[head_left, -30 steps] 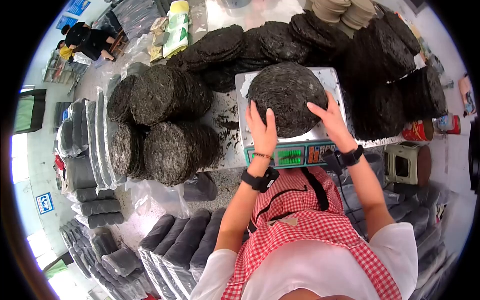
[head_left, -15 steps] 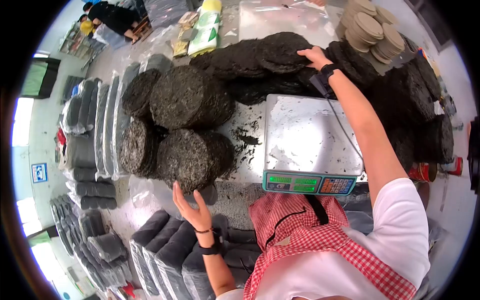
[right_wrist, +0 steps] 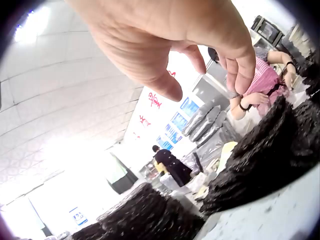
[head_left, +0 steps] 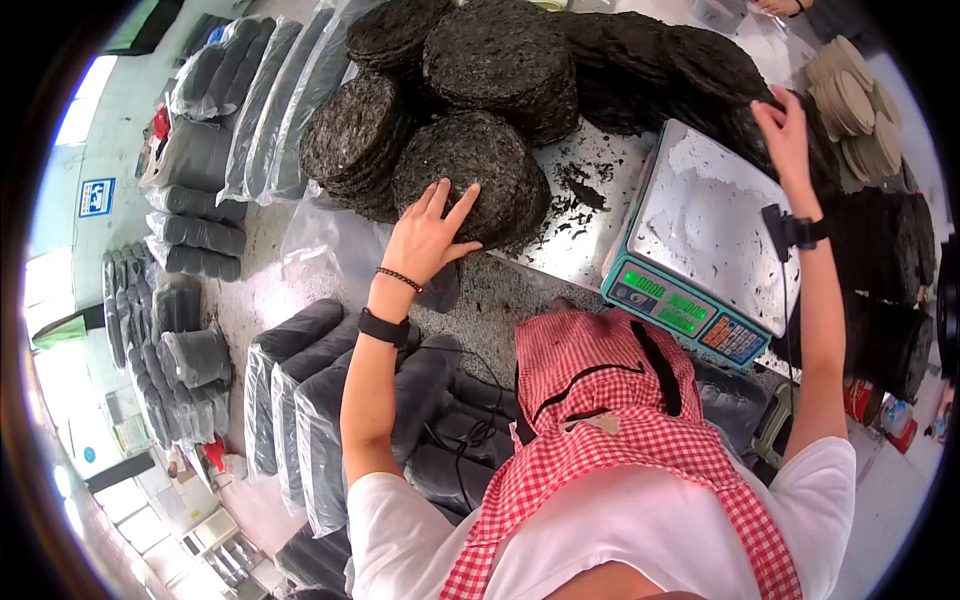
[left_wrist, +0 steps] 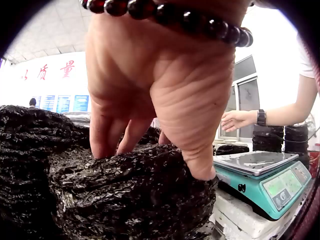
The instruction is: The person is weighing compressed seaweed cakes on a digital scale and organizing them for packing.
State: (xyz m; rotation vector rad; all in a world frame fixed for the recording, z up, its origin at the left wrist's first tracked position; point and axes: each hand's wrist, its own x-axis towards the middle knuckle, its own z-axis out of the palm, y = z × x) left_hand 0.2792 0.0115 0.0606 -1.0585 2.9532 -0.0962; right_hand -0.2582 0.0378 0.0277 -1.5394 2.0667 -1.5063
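Observation:
My left hand (head_left: 425, 240) rests with spread fingers on the near stack of round dark dried seaweed sheets (head_left: 465, 150). In the left wrist view the fingertips touch the stack's top and the thumb (left_wrist: 201, 162) lies against its upper edge. My right hand (head_left: 787, 145) hangs beyond the far right side of the teal digital scale (head_left: 715, 205), holding nothing, its fingers loosely bent. From the right wrist view, the fingers (right_wrist: 170, 87) hang in the air above a seaweed stack (right_wrist: 250, 160). Green digits glow on the scale's display (head_left: 660, 295).
More seaweed stacks (head_left: 500, 60) crowd the table's left side, and a leaning row (head_left: 690, 60) runs behind the scale. Grey-brown discs (head_left: 845, 100) are piled at far right. Bagged dark rolls (head_left: 320, 400) lie on the floor. Other people (right_wrist: 170, 165) are farther off.
The seaweed stack both hands held on the scale has moved to the row behind it. My right hand has since left that row, moving right; my left hand has come onto the left stack.

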